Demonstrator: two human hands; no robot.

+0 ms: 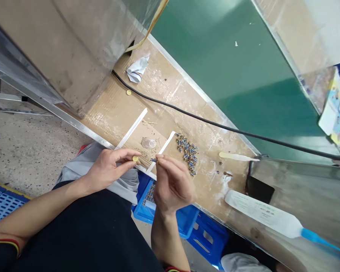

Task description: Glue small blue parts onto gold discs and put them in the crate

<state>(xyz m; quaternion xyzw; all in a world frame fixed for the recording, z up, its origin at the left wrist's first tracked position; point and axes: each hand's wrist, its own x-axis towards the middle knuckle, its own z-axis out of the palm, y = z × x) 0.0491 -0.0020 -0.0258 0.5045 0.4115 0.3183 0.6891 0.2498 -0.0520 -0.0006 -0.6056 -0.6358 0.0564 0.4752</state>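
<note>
Between the thumb and fingertips of my left hand [109, 168] is a small round yellow disc [135, 158] with a dark dot in its middle. My right hand [174, 183] pinches a tiny part with a bluish tip [153, 160], mostly hidden by the fingers. Both hands hover at the bench's near edge, a short gap apart. Beyond them a clear plastic piece [149, 142] lies among scattered tiny bits on a patch of bench between two white tape strips. Right of the tape is a pile of small brass-and-blue parts [187, 153].
A black cable [181, 109] crosses the bench. Behind it are a crumpled cloth [137, 70] and another yellow disc [129, 92]. A white bottle with a blue nozzle [265, 213] lies at right. A blue bin [144, 204] with parts sits below the edge. A large wrapped box [73, 49] stands at left.
</note>
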